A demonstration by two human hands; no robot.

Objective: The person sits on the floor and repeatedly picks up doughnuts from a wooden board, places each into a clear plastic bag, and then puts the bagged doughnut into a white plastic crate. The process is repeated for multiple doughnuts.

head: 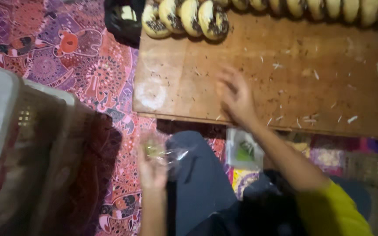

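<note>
My left hand [152, 168] is raised over my lap and grips a clear plastic wrapper [168, 154] with something pale inside; motion blur hides the details. My right hand [236, 97] reaches out over the wooden board [329, 52], fingers spread, palm down and touching or just above the wood, with nothing in it. A row of round filled pastries [189, 17] with dark sprinkles stands along the board's far edge, beyond the right hand.
A stack of clear wrappers with green labels [243, 150] lies below the board's near edge. A pale plastic crate [27, 144] stands at the left on a patterned pink cloth [79, 57]. A black bag [122, 19] sits at the board's top-left corner. Crumbs dot the board.
</note>
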